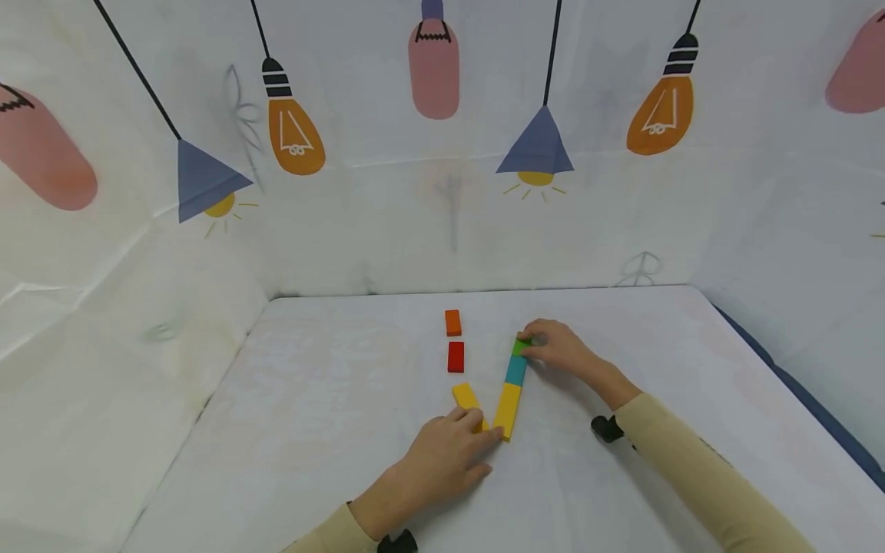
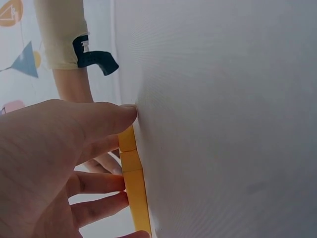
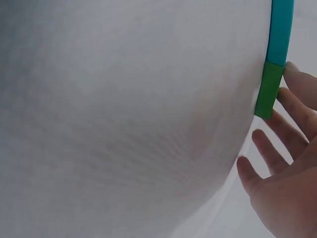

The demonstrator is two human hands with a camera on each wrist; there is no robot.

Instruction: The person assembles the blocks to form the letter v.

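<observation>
A row of wooden blocks runs slantwise on the table: a green block at the far end, a teal block, then a yellow block. My right hand holds the green block at the far end, thumb and index finger against it. A second yellow block lies angled toward the row's near end, partly hidden by my left hand. The left fingers touch this block, and one fingertip reaches the near end of the row. In the left wrist view, the left thumb stands apart from the other fingers.
A red block and an orange block lie left of the row, with a small gap between them. The white-covered table meets a patterned sheet at its back edge. A black wrist device sits under the right forearm.
</observation>
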